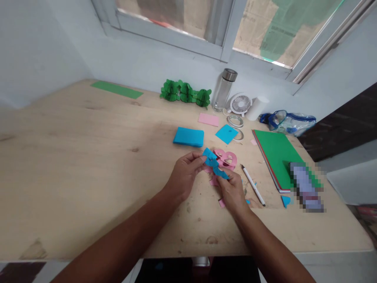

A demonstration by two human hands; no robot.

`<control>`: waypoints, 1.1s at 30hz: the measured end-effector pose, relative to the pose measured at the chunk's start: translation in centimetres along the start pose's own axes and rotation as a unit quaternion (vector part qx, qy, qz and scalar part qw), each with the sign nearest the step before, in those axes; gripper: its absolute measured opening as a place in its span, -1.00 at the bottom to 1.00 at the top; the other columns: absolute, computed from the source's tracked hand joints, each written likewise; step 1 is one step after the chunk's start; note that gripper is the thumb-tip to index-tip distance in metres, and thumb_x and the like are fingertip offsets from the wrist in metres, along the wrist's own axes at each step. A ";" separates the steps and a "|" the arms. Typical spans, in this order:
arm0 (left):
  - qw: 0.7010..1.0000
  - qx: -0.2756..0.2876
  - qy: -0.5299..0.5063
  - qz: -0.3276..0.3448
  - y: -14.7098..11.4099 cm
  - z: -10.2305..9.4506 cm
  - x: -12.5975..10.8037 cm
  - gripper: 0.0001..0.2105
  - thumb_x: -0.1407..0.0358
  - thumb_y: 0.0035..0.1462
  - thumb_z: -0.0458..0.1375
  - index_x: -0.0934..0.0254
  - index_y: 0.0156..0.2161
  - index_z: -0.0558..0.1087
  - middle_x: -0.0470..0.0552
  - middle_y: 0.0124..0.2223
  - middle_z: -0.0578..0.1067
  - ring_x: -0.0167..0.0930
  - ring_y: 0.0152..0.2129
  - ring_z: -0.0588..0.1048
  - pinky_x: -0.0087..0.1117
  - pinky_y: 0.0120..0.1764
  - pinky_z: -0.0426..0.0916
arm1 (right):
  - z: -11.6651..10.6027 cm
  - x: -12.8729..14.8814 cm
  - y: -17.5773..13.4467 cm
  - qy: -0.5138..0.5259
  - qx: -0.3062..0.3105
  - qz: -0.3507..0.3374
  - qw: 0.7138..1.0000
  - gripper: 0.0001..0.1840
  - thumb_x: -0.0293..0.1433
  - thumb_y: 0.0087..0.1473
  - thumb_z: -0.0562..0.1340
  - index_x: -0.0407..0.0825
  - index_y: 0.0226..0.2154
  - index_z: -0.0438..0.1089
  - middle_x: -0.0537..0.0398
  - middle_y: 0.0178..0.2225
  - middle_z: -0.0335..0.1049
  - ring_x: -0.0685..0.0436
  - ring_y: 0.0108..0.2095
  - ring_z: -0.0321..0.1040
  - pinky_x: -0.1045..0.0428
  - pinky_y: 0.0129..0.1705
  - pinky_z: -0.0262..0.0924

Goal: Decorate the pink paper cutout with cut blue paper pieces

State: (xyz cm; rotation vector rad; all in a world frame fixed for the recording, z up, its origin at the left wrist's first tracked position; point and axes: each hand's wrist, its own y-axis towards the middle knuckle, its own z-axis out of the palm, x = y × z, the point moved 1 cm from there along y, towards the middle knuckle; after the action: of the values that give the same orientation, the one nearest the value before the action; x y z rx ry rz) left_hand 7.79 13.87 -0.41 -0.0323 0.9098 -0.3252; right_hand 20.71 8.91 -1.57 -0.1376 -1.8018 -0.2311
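Between my two hands, above the middle of the table, is a blue cut piece of paper [210, 157] with a notched, curvy outline. My left hand [186, 173] pinches its upper left end. The fingers of my right hand [232, 189] are closed on its lower right end. Just behind the blue piece lies a pink paper cut-out [229, 159] with rounded holes, partly hidden by it. Pink scraps [213, 181] lie under my hands. A white pen [253, 185] rests to the right of my right hand.
Behind my hands are a blue paper stack [188, 136], a blue square [226, 134], a pink sheet [208, 119] and tape rolls [235, 121]. Green paper decorations [185, 93], a bottle [224, 90] and a fan [240, 104] line the wall. Right: a green pad [278, 157] and a blurred-out object [306, 186].
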 end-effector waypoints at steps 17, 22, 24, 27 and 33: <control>1.000 -0.005 0.018 0.017 0.0 -0.1 0.5 -0.87 0.32 -0.13 0.33 0.30 -0.44 0.50 -0.10 -0.45 0.46 -0.48 -0.46 0.40 -0.36 -0.22 0.31 | 0.0 0.0 0.0 0.004 0.007 0.007 1.000 -0.67 -0.24 0.01 0.16 -0.03 -0.65 0.15 0.25 -0.63 -0.09 0.04 -0.56 -0.13 0.10 -0.51 -0.17; 1.000 -0.010 0.016 0.009 -0.1 0.0 0.4 -0.87 0.32 -0.14 0.33 0.31 -0.45 0.49 -0.12 -0.48 0.46 -0.49 -0.49 0.39 -0.38 -0.24 0.30 | 0.0 0.1 0.0 -0.002 0.002 0.010 1.000 -0.68 -0.22 -0.02 0.16 -0.03 -0.66 0.18 0.24 -0.63 -0.03 0.04 -0.56 -0.09 0.10 -0.52 -0.13; 1.000 -0.010 0.016 0.007 -0.2 0.1 0.3 -0.88 0.32 -0.13 0.32 0.32 -0.46 0.49 -0.12 -0.48 0.46 -0.49 -0.50 0.38 -0.38 -0.24 0.30 | 0.0 0.1 0.0 0.000 -0.002 0.013 1.000 -0.68 -0.23 -0.04 0.17 -0.04 -0.67 0.19 0.24 -0.64 -0.02 0.04 -0.56 -0.08 0.11 -0.52 -0.12; 1.000 -0.006 0.002 0.000 -0.2 0.3 0.2 -0.88 0.34 -0.13 0.32 0.32 -0.47 0.48 -0.12 -0.48 0.45 -0.49 -0.49 0.39 -0.37 -0.22 0.30 | 0.0 0.1 0.0 0.000 -0.002 0.015 1.000 -0.72 -0.23 -0.05 0.18 -0.06 -0.63 0.28 0.23 -0.63 0.06 0.03 -0.56 -0.03 0.11 -0.50 -0.07; 0.999 0.008 -0.038 -0.026 -0.3 0.3 0.2 -0.85 0.34 -0.15 0.34 0.32 -0.45 0.48 -0.08 -0.42 0.49 -0.47 -0.41 0.43 -0.35 -0.12 0.30 | 0.0 0.0 -0.1 -0.006 -0.021 0.014 1.000 -0.62 -0.17 -0.03 0.20 -0.04 -0.68 0.21 0.24 -0.65 0.02 0.04 -0.56 -0.03 0.11 -0.51 -0.07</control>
State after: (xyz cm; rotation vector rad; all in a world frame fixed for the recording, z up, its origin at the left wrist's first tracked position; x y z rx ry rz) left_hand 8.06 13.48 -0.35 -0.0540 0.8318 -0.3763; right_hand 20.74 8.84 -1.59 -0.1942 -1.8061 -0.2499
